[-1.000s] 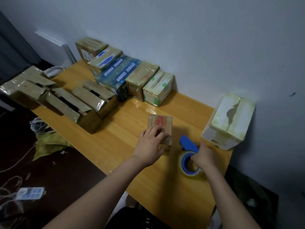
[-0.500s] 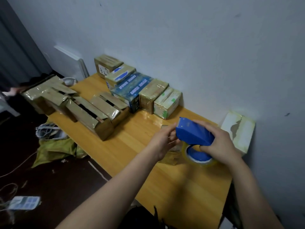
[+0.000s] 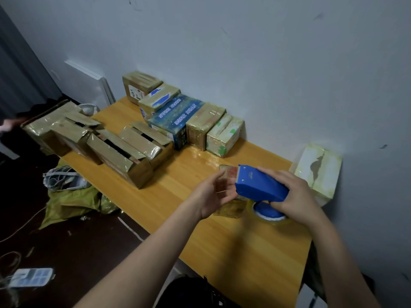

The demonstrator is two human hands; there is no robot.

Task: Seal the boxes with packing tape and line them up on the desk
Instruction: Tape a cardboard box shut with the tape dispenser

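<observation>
1. My right hand (image 3: pixel 295 192) is wrapped round the blue tape dispenser (image 3: pixel 260 185), held above the worktop (image 3: pixel 244 252).
2. My left hand (image 3: pixel 211 194) pinches the loose end of the clear tape (image 3: pixel 225 185) between thumb and fingers, at the dispenser's toothed mouth.
3. The small box (image 3: pixel 231 211) sits on the worktop directly under both hands, mostly hidden. It is apart from the row of boxes (image 3: pixel 200 123) along the wall (image 3: pixel 266 63).
4. Method, as I judge it: I draw out a length longer than the lid, keep it taut and flat, lay the end past the far edge, press along the seam, then tear against the teeth.
5. Risk, as I judge it: slack tape folds onto itself.
</observation>
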